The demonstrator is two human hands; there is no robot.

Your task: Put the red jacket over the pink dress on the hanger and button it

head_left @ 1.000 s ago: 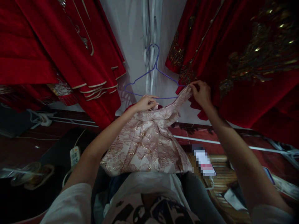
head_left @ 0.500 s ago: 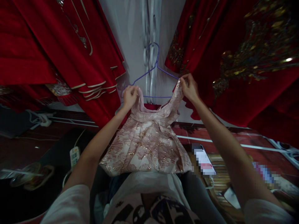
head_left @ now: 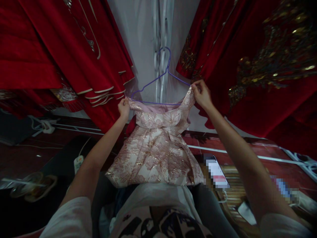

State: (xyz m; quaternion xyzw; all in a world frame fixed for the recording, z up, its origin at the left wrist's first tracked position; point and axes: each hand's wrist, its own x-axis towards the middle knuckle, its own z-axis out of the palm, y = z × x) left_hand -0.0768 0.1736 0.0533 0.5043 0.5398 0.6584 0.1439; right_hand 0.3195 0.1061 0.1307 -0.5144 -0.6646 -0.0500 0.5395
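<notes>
A small pink and cream brocade dress (head_left: 156, 148) with gold threads lies spread over my lap, its neckline away from me. My left hand (head_left: 124, 107) pinches its left shoulder strap and pulls it out sideways. Closed on the other strap is my right hand (head_left: 201, 92), beside the right arm of a purple hanger (head_left: 155, 79). The hanger's right end is hidden at that strap. Its left end shows bare, above and just right of my left hand, and its bottom bar runs along the back of the neckline.
Red garments with gold decoration (head_left: 247, 92) hang at right, and more red garments (head_left: 99, 76) at left. A phone (head_left: 218, 173) lies on a slatted wooden surface (head_left: 232, 198) at right. A power strip (head_left: 78, 163) and a plastic food container (head_left: 41, 186) are at left.
My left hand has moved left and slightly down, drawing the left strap outward so the neckline widens and the hanger's left end shows. My right hand stays at its strap.
</notes>
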